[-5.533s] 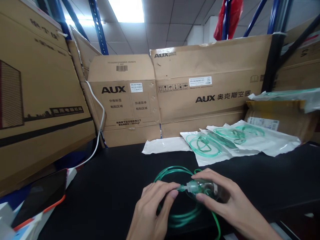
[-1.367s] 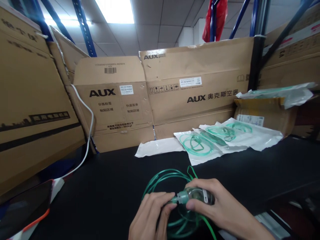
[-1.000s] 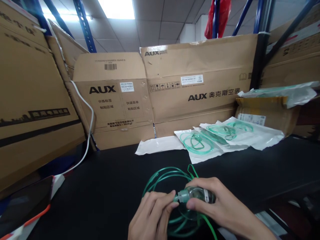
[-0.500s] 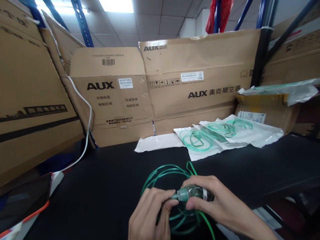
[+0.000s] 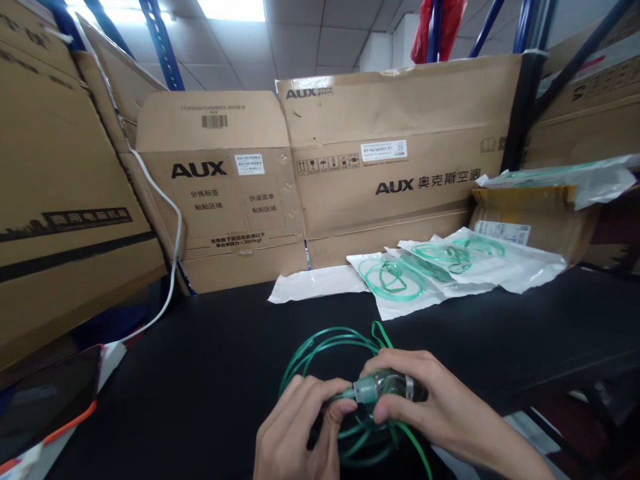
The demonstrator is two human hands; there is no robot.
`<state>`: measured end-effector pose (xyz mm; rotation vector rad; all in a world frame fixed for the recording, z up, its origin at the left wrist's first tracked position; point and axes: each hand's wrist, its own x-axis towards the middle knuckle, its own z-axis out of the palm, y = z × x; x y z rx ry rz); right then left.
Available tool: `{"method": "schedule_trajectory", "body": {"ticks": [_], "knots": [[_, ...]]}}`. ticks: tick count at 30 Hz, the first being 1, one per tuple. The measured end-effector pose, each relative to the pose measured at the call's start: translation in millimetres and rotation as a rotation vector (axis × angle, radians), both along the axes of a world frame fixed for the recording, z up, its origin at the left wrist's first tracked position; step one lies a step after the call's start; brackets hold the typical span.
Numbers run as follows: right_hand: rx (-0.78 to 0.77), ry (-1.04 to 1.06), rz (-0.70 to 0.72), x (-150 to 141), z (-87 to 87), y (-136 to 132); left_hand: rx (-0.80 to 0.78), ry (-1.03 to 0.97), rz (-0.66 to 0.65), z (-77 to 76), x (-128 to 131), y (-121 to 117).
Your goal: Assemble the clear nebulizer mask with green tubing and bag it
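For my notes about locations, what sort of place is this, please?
Probably a storeroom or warehouse: it has blue rack posts, large printed cardboard and white packets of green tubing.

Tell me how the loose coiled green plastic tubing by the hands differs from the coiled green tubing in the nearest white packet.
The loose tubing lies unwrapped on the black tabletop; the packeted tubing lies inside the white packet. The loose tubing looks darker, the packeted tubing paler. Both are green and coiled.
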<state>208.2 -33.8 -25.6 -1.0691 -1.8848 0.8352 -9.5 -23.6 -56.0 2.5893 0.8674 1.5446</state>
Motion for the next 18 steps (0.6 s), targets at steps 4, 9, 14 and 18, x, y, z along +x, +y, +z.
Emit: {"method": "schedule_trajectory", "body": {"ticks": [4,9,14,18], "knots": [[-0.002,-0.014,-0.037,2.3,-2.6,-0.3,-0.142,-0.037,-0.008,4.5,-1.1,-0.8],[-0.014,0.000,-0.052,4.0,-2.5,-1.5,-0.231,-0.047,-0.064,9.5,-1.8,-2.9],[-0.010,-0.028,-0.075,4.8,-8.5,-1.6,-0.462,-0.009,0.065,13.6,-3.1,-3.9],[-0.022,-0.077,-0.101,5.9,-13.2,-2.1,-0.676,0.089,0.060,21.9,-6.9,-5.5]]}}
